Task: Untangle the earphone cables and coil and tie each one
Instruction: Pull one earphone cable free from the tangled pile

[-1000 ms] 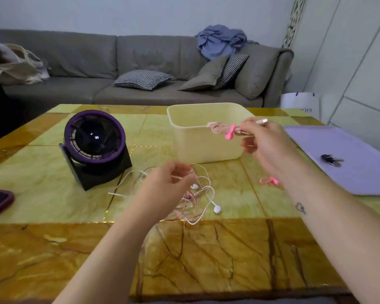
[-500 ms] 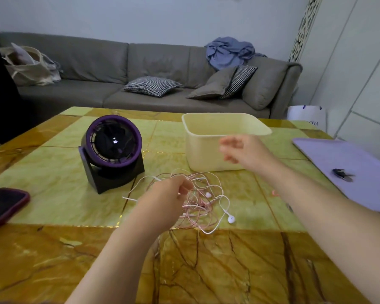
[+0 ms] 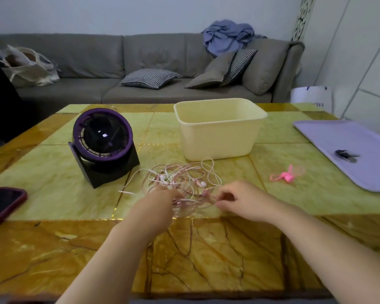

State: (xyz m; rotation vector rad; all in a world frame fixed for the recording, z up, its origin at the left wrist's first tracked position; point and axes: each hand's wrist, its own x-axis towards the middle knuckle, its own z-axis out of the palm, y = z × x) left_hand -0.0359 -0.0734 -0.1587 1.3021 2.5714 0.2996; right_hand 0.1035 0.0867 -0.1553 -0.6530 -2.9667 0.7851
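Observation:
A tangle of pink and white earphone cables (image 3: 184, 179) lies on the table in front of the cream bin. My left hand (image 3: 160, 200) sits at the near left of the tangle with its fingers curled into the cables. My right hand (image 3: 239, 199) is at the near right side, pinching a pink cable between thumb and fingers. White earbuds (image 3: 203, 183) show in the middle of the tangle. A pink tie (image 3: 286, 176) lies on the table to the right.
A cream plastic bin (image 3: 219, 137) stands behind the tangle. A purple desk fan (image 3: 103, 141) is at the left, a dark red phone (image 3: 2, 205) at the far left edge. A lilac tray (image 3: 349, 150) with keys (image 3: 347, 155) lies at the right.
My right hand dropped a coiled, tied pink cable into the bin, then came down to the tangle and took hold of a cable. The left hand stayed on the tangle.

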